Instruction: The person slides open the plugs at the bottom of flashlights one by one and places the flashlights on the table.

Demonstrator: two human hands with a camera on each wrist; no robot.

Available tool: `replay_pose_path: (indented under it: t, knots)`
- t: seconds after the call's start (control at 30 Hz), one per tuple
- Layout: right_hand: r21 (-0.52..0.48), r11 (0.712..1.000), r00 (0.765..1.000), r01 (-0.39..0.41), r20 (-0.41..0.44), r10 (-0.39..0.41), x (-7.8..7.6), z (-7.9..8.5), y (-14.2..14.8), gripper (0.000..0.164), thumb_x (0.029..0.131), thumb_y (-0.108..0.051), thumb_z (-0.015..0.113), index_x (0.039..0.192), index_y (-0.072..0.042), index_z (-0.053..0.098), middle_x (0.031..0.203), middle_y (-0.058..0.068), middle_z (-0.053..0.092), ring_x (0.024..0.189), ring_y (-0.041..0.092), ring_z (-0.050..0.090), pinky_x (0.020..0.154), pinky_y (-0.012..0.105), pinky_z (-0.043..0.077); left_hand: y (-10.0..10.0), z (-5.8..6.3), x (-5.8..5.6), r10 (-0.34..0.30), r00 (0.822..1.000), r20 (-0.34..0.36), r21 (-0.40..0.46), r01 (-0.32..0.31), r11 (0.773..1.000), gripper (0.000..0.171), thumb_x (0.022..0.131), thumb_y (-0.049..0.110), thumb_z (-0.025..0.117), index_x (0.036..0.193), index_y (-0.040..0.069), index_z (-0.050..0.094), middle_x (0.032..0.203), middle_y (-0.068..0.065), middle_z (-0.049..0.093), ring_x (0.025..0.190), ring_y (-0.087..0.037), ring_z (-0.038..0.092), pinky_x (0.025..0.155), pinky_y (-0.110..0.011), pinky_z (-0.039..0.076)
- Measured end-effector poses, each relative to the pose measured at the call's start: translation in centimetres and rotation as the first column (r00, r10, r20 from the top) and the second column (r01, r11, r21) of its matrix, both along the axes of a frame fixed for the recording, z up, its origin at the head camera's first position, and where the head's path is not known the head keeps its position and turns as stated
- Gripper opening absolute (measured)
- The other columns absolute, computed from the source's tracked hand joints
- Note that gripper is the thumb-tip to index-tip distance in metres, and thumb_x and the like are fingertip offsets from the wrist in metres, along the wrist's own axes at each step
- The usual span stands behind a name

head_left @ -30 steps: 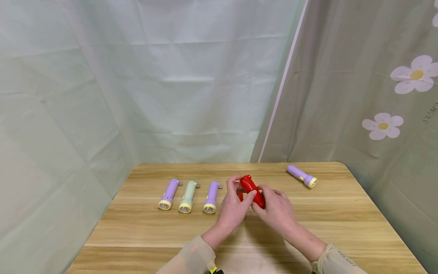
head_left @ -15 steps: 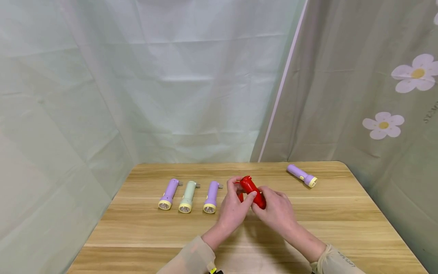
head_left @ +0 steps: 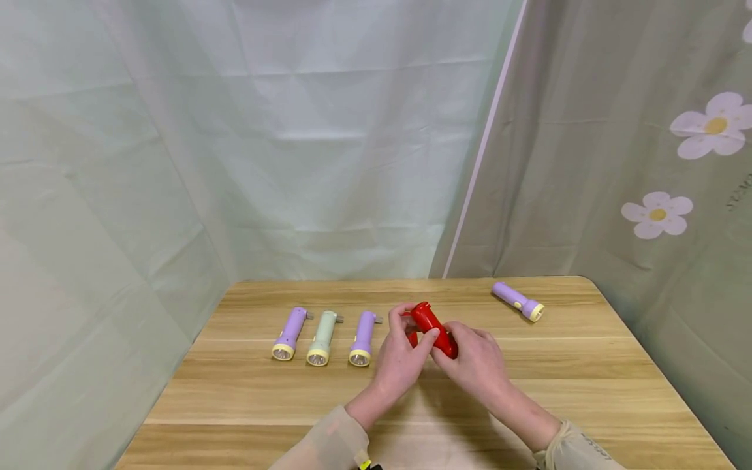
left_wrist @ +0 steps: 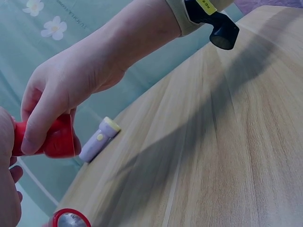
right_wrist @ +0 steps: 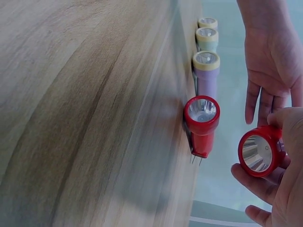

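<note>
1. Pinching the red flashlight [head_left: 427, 317] above the counter [head_left: 282, 398]: left hand [head_left: 401, 356].
2. Gripping its lamp end: right hand [head_left: 478, 359].
3. Lying on the counter near a purple flashlight [head_left: 364, 329]: a second red flashlight [right_wrist: 202, 126].

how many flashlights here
6: on the left, outer purple flashlight, green flashlight, inner purple flashlight; far-right purple flashlight; red flashlight in right hand; second red flashlight, mostly behind left hand in head view.
</note>
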State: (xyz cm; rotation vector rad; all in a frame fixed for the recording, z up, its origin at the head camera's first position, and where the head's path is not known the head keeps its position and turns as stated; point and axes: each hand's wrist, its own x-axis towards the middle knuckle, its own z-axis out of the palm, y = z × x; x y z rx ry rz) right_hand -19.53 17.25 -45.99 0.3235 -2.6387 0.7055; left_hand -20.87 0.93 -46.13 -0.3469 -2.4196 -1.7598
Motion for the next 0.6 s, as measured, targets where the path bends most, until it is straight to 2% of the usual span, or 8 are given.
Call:
replay_pose_path:
  t: [0.27, 0.6]
  knots:
    - [0.0, 1.0, 1.0, 0.0, 0.008, 0.0, -0.03, 0.07, 0.08, 0.032, 0.084, -0.035, 0.08, 0.107, -0.014, 0.07, 0.075, -0.013, 0.062, 0.062, 0.005, 0.052, 0.092, 0.05, 0.048, -0.03, 0.0, 0.04, -0.004, 1.0, 0.005, -0.011, 0.004, 1.0, 0.061, 0.096, 0.038, 0.071, 0.144, 0.028, 0.035, 0.12, 0.007, 0.063, 0.113, -0.024, 0.062, 0.087, -0.037, 0.05]
    - [0.017, 1.0, 1.0, -0.006, -0.03, 0.006, -0.13, -0.08, 0.12, 0.032, 0.081, -0.032, 0.083, 0.104, -0.013, 0.071, 0.072, -0.014, 0.06, 0.059, 0.002, 0.049, 0.088, 0.048, 0.049, -0.11, -0.1, 0.08, -0.001, 1.0, -0.011, -0.026, 0.001, 1.0, 0.061, 0.096, 0.042, 0.07, 0.143, 0.023, 0.037, 0.12, 0.004, 0.065, 0.109, -0.021, 0.063, 0.084, -0.036, 0.051]
